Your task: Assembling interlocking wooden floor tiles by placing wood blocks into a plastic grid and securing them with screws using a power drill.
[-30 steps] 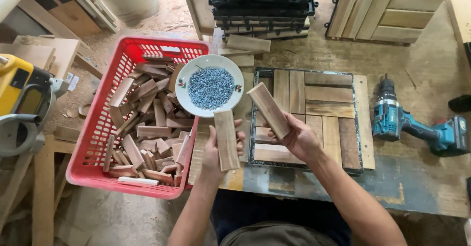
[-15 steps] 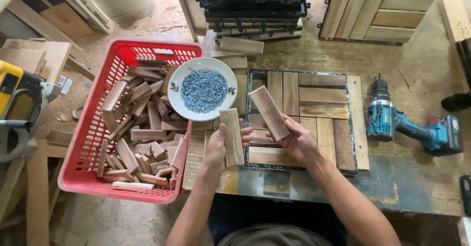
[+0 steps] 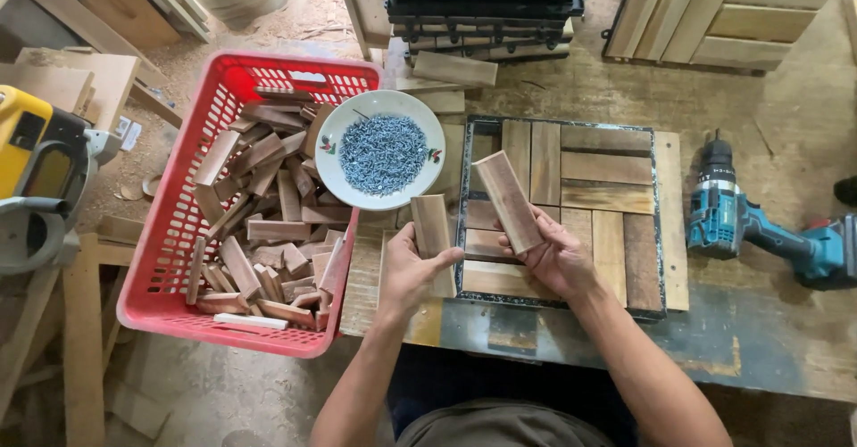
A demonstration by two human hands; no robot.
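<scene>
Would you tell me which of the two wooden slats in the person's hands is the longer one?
The slat in the right hand: this longer slat slants over the tile frame, while the left hand holds a shorter slat nearly upright beside it.

A red basket [image 3: 170,260] of wood offcuts, a white bowl [image 3: 332,157] of screws, and a teal drill [image 3: 768,233] sit nearby.

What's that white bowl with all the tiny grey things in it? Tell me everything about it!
The round white bowl looks ceramic, with small painted marks on its rim. It is heaped with small grey metal screws. It sits upright, propped on the red plastic basket edge and the wooden blocks inside. No hand touches it.
</scene>
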